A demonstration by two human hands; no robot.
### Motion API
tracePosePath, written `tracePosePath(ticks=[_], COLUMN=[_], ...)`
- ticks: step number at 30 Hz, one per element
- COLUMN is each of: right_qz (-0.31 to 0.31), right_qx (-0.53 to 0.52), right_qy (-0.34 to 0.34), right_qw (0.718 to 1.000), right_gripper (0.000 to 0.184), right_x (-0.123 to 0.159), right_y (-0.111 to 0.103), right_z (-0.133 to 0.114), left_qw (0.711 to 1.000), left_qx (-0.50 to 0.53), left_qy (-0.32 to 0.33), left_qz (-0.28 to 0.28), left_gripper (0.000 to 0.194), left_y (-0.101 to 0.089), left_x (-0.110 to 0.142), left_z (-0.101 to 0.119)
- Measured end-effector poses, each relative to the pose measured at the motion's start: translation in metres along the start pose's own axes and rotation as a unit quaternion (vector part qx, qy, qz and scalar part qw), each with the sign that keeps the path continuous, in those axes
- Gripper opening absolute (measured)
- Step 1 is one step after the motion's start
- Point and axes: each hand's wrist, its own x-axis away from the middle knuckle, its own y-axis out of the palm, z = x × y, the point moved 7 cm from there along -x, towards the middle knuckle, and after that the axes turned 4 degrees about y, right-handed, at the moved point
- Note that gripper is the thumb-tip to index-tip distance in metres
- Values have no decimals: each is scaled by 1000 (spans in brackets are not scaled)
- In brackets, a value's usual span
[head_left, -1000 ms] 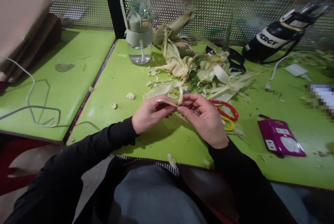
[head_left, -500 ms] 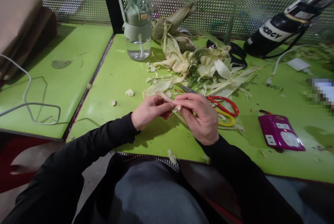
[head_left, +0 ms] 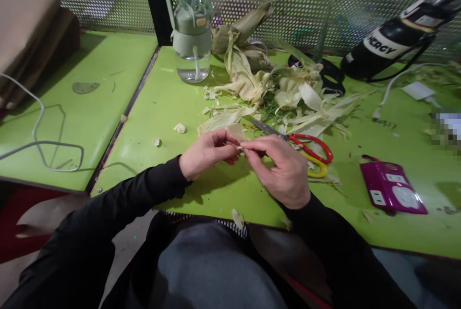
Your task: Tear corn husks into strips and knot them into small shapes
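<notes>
Over the green table, my left hand (head_left: 209,151) pinches a pale strip of corn husk (head_left: 236,131), part of which stands up behind the fingers. My right hand (head_left: 279,167) meets it fingertip to fingertip, closed on the lower end of the same husk; the exact grip is partly hidden by the fingers. Just behind my right hand lie scissors (head_left: 311,147) with one red and one yellow handle, their blades pointing to the back left. A heap of pale corn husks (head_left: 248,80) with green bits among them spreads farther back.
A water bottle (head_left: 192,54) stands behind the heap on the left. At the back right a black bottle (head_left: 387,42) leans against the mesh partition. A purple power socket (head_left: 394,188) is on the right, brown cardboard (head_left: 32,35) at the far left. Small husk scraps (head_left: 180,128) lie nearby.
My right hand has shifted slightly right and down, its fingertips pinching tighter. The husk strip now shows broader and more upright behind my left fingers. The view has shifted a little.
</notes>
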Motion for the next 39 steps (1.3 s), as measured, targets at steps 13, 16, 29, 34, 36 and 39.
tracePosePath(ticks=[13, 16, 29, 34, 36, 39], right_qz=[-1, -7, -59, -71, -68, -53], right_qx=[153, 139, 19, 12, 13, 2], right_qy=[-43, -36, 3, 61, 83, 92], right_qw=[987, 990, 998, 996, 994, 994], right_gripper=[16, 14, 18, 14, 11, 13], right_x=[6, 6, 0, 3, 5, 4], right_y=[8, 7, 2, 4, 4, 2], right_z=[-6, -5, 9, 16, 18, 20], left_qw=[994, 992, 998, 999, 999, 999], left_qx=[-80, -104, -50, -36, -33, -8], left_qy=[73, 70, 22, 35, 34, 36], left_qz=[7, -1, -7, -16, -26, -31], left_gripper=[16, 17, 29, 30, 31, 31], left_y=[3, 4, -3, -3, -1, 1], left_x=[4, 4, -2, -5, -5, -3], left_z=[11, 11, 2, -1, -2, -1])
